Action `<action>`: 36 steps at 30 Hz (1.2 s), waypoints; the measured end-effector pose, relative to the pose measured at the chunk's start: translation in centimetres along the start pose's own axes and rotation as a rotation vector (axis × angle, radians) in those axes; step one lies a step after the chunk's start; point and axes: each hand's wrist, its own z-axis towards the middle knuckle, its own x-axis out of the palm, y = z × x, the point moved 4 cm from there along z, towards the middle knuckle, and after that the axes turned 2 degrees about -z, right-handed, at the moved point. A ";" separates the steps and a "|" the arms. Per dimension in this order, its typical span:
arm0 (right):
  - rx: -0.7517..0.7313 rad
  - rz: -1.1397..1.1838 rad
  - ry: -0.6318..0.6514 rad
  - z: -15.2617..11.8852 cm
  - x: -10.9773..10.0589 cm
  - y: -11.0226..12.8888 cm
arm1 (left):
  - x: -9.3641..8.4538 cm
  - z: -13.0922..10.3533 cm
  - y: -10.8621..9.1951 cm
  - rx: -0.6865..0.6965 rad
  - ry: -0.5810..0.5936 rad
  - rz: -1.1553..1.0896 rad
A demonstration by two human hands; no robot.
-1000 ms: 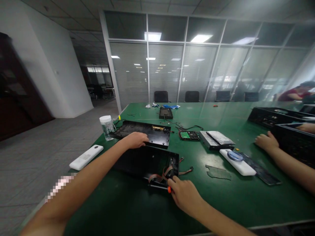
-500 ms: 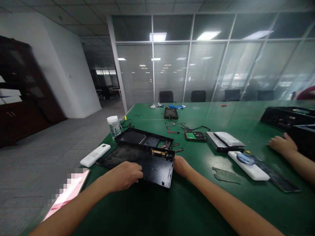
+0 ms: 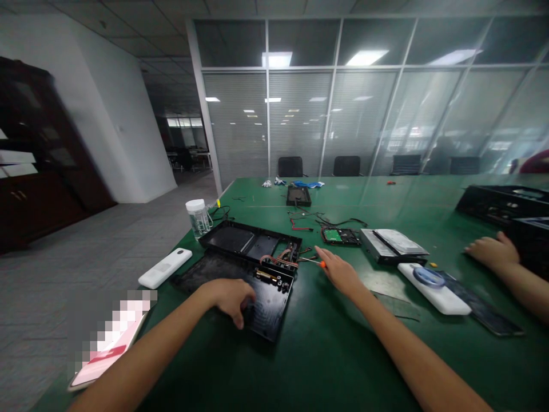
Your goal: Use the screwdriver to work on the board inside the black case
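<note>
My left hand [image 3: 234,294] arches over the near edge of a black panel [image 3: 266,309], its fingers and thumb apart. The panel lies open beside a black casing [image 3: 234,237], and a bundle of thin wires [image 3: 281,258] runs between the two. Along the panel's upper right part is a brass-coloured connector strip [image 3: 266,276]. To the right of the casing, my right hand [image 3: 341,273] is closed on a screwdriver [image 3: 323,264] with an orange handle. The screwdriver's thin shaft points left toward the wires; most of its handle is hidden by my fingers.
A clear bottle [image 3: 198,220], a white device [image 3: 166,269] and a pink-screened phone [image 3: 109,355] stand left. Rightward lie a green circuit board [image 3: 338,236], a silver box [image 3: 392,246] and another white device [image 3: 433,289]. Another person's hand [image 3: 493,250] rests at far right.
The panel has tipped down and turned, exposing the wires. My left hand's fingers have spread. My right hand has left the panel's right edge, moved up and right, and now has the screwdriver.
</note>
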 end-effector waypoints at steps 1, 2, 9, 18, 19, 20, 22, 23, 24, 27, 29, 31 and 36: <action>0.011 0.027 -0.024 -0.1 -0.3 0.3 | -0.5 1.2 -0.6 0.066 -0.031 -0.074; 0.029 0.049 -0.045 -0.1 -0.4 0.6 | -0.9 2.4 -1.3 0.133 -0.098 -0.112; 0.043 0.176 -0.192 0.0 0.1 1.0 | 0.1 7.2 -3.3 0.320 -0.494 0.164; 0.088 0.355 -0.139 0.1 0.8 0.5 | 1.4 7.7 -2.6 0.362 -0.628 0.269; 0.140 0.369 -0.096 0.1 1.0 0.3 | 1.3 7.7 -2.7 0.368 -0.648 0.265; 0.198 0.382 -0.056 0.1 1.1 0.1 | 1.1 7.6 -2.8 0.375 -0.672 0.256; 0.302 0.410 -0.016 0.1 1.4 -0.4 | 0.9 7.5 -2.9 0.376 -0.719 0.234; 0.339 0.428 -0.017 0.1 1.6 -0.6 | 0.8 7.5 -2.9 0.369 -0.733 0.230; 0.368 0.448 -0.028 0.1 1.7 -0.8 | 0.8 7.6 -2.8 0.359 -0.738 0.232; 0.451 0.519 -0.062 0.2 2.3 -1.6 | 0.9 8.0 -2.7 0.346 -0.718 0.265; 0.479 0.603 -0.093 0.2 2.8 -2.2 | 1.1 8.3 -2.6 0.361 -0.709 0.271; 0.475 0.721 -0.137 0.4 3.0 -2.6 | 1.2 8.4 -2.6 0.383 -0.710 0.254; 0.411 0.901 -0.155 0.9 1.8 -2.9 | 1.2 8.1 -2.5 0.407 -0.696 0.192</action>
